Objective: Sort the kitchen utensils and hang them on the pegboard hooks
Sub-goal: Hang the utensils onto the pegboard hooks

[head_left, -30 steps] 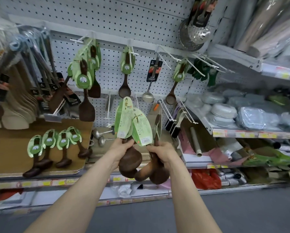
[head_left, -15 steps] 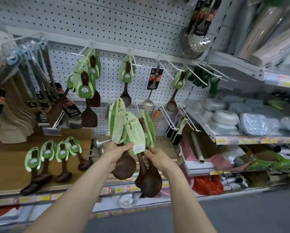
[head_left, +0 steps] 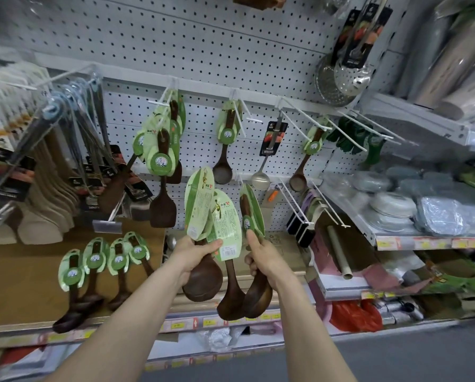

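My left hand (head_left: 192,255) grips two dark wooden spoons (head_left: 203,282) by their handles, their green card tags (head_left: 199,202) standing up above my fingers. My right hand (head_left: 264,257) holds a third wooden spoon (head_left: 258,299) by its handle, its green tag (head_left: 251,213) turned edge-on. Both hands are raised in front of the white pegboard (head_left: 203,51). Above them hang tagged wooden spoons (head_left: 222,166) and a wooden spatula (head_left: 162,208) on white hooks (head_left: 242,119). A bare hook (head_left: 297,128) juts out to the right.
Several tagged wooden spoons (head_left: 93,285) lie on a brown shelf (head_left: 24,271) at lower left. Metal ladles (head_left: 261,177) and skimmers (head_left: 349,75) hang on the board. Shelves at right (head_left: 423,238) carry bowls and wrapped goods. Long utensils (head_left: 74,133) hang at upper left.
Both hands have lifted the spoons higher toward the pegboard, and the view has tilted upward. The right hand's spoon has drawn slightly apart from the left hand's pair.
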### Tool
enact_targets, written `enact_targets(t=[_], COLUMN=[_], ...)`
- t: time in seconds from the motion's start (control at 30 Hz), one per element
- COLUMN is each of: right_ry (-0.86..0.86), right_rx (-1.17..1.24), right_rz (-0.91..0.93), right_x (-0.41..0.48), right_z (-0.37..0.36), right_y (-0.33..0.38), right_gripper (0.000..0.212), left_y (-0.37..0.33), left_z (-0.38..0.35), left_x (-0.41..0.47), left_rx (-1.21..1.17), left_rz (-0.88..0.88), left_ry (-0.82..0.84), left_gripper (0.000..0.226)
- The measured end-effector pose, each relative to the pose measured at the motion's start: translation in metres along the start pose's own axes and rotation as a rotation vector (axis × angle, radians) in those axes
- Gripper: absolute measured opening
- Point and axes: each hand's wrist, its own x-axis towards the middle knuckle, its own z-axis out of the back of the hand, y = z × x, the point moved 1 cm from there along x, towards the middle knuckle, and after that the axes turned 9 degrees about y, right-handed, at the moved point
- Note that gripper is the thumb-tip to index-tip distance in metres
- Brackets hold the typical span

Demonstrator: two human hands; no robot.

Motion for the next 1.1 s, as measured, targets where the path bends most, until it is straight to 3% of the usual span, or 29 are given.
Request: enact_targets(t=[0.13, 0.27, 0.63, 0.83, 1.1], right_ry=[-0.006, 0.051, 0.032, 0.013, -0.02], right_rx=[-0.046, 0.045, 0.294, 0.145, 0.094], right_rz=[0.115, 0.226, 0.242, 0.254, 0.288], right_x=[0.004, 0.002, 0.014, 0.04, 0.054], right_z=[-0.003, -0.006, -0.015, -0.011, -0.005], right_y=[0.01, 0.02, 0.05, 0.046, 0.039], right_gripper=[0.053, 0.049, 0.051, 0.021, 0.022], left_y=[-0.007, -0.019, -0.045, -0.056, -0.059], left_z=[0.011, 0.018, 0.028, 0.034, 0.028], left_x=[0.003, 0.001, 0.003, 0.016, 0.029], left_rx=[0.019, 0.049, 0.108, 0.104, 0.094], left_rz=[-0.005, -0.037, -0.128, -0.146, -0.147], left_ry=[-0.001, 0.039, 0.084, 0.016, -0.012], left_gripper=[0.042, 0.037, 0.035, 0.041, 0.042])
